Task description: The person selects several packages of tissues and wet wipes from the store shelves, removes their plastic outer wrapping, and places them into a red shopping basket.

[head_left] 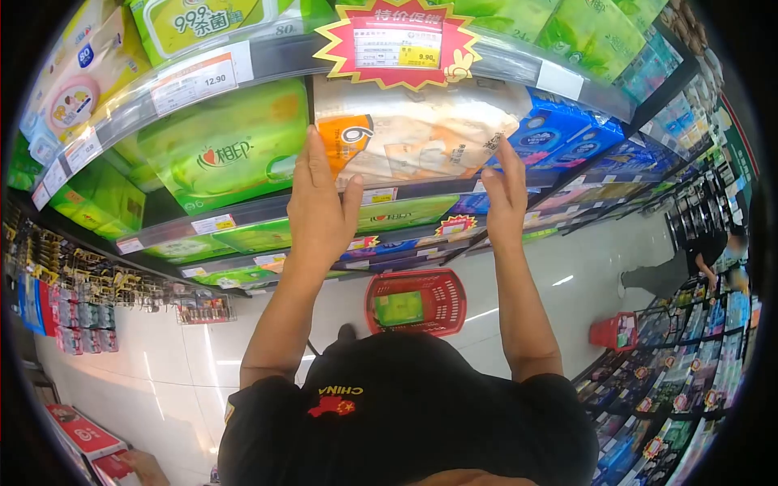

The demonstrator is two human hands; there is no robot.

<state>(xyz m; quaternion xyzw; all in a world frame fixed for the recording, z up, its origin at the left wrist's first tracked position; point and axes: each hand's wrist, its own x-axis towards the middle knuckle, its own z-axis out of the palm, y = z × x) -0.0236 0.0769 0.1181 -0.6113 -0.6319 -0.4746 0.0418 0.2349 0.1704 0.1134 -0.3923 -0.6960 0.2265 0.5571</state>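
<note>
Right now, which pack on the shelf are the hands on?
The clear pack with the orange label, between the left hand and right hand; its neighbours are green and blue.

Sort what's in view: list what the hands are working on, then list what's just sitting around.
In hand:
- left hand flat on the white and orange tissue pack
- right hand at the same pack's right end
- shelf the pack sits on

Just around:
- green tissue pack beside it
- blue packs
- red price sign
- red basket on the floor
- another person down the aisle

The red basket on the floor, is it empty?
No. The basket holds a green pack, seen through its open top.
</note>
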